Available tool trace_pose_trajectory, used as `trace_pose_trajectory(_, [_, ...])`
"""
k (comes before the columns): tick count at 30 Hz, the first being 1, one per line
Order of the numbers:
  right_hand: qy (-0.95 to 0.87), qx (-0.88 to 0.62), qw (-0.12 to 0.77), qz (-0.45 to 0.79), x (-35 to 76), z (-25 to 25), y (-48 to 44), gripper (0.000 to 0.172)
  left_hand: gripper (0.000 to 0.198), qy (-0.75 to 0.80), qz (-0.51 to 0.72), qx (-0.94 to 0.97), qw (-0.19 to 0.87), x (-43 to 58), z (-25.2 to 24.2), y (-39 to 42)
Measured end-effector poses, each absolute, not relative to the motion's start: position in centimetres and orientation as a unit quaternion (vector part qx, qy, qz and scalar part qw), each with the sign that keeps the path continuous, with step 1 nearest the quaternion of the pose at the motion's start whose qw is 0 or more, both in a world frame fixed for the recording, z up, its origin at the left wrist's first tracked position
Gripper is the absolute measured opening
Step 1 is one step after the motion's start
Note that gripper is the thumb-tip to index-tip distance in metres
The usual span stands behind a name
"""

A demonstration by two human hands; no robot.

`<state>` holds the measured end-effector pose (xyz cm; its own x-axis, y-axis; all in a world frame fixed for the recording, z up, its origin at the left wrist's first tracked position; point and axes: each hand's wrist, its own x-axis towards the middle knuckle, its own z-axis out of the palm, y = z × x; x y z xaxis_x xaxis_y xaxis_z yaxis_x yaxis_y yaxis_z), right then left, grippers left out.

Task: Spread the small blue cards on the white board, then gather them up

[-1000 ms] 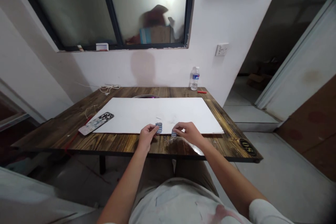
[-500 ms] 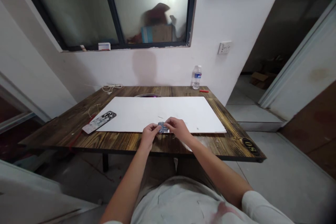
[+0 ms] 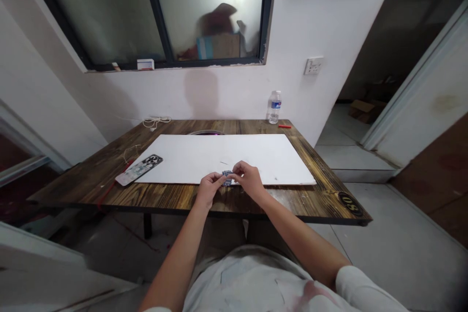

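Observation:
At the near edge of the white board (image 3: 190, 156), a small blue piece (image 3: 227, 180) with rows of dark and pale blocks, like a circuit board, is held between my two hands. My left hand (image 3: 210, 187) pinches its left side between thumb and fingers. From the other side, my right hand (image 3: 249, 179) has its thumb and fingers closed at the upper right of the piece. Whether the right fingertips hold some smaller part is too small to tell. A thin dark sliver or mark (image 3: 223, 163) lies on the white board just beyond the hands.
The wooden table (image 3: 303, 204) carries a phone (image 3: 139, 170) at left, partly over the board. Toward the back are a white cable (image 3: 156, 122), a water bottle (image 3: 274, 108) and a red pen-like stick (image 3: 284, 126). A round item (image 3: 204, 132) is partly hidden behind the board.
My right fingers have shifted slightly upward over the piece, and the piece has tilted a little. My left hand keeps its pinch, almost in the same place.

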<state>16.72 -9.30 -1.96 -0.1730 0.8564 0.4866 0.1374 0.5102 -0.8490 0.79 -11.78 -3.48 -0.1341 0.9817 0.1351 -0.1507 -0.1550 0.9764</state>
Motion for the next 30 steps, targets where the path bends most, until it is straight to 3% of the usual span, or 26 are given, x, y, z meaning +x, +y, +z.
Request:
trace_pose_trajectory(20, [-0.662,-0.369,0.526,0.385,18.2,-2.2,-8.9,0.037,0.038,0.458,0.619,0.427,0.474,0.9,-3.5,-11.8])
trace_pose_trajectory(30, [-0.640,-0.441,0.537,0.328,23.8,-1.7,-7.4,0.042,0.040,0.463,0.636,0.397,0.472,0.8,-3.6,-11.6])
